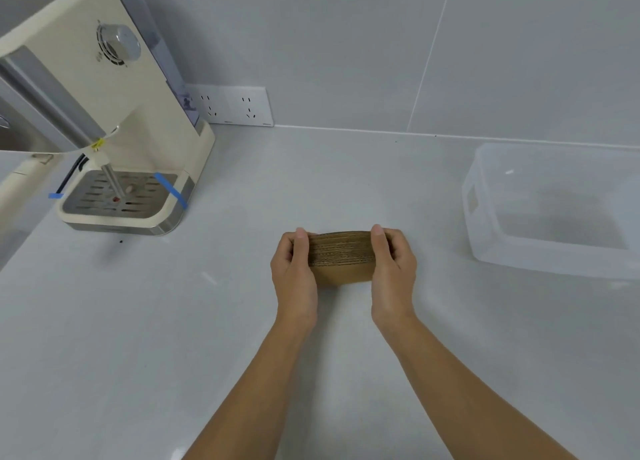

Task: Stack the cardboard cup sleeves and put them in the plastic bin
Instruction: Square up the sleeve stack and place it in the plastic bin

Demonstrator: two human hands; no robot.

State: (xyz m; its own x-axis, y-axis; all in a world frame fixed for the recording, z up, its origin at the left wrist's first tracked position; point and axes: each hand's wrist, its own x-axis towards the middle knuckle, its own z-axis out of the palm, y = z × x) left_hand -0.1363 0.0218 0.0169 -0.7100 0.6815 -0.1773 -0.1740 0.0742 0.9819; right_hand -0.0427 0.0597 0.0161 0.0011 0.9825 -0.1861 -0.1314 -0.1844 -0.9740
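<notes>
A stack of flat brown cardboard cup sleeves (341, 255) stands on edge in the middle of the white counter, its layered edges facing up. My left hand (294, 269) grips the stack's left end and my right hand (393, 265) grips its right end, thumbs over the top. The clear plastic bin (485, 224) sits on the counter to the right, apart from the stack, and nothing shows inside it.
A cream coffee machine (114, 113) with a metal drip tray (117, 192) stands at the back left. A white wall socket panel (235, 106) is behind it on the tiled wall. The white counter (207, 321) spreads around my hands.
</notes>
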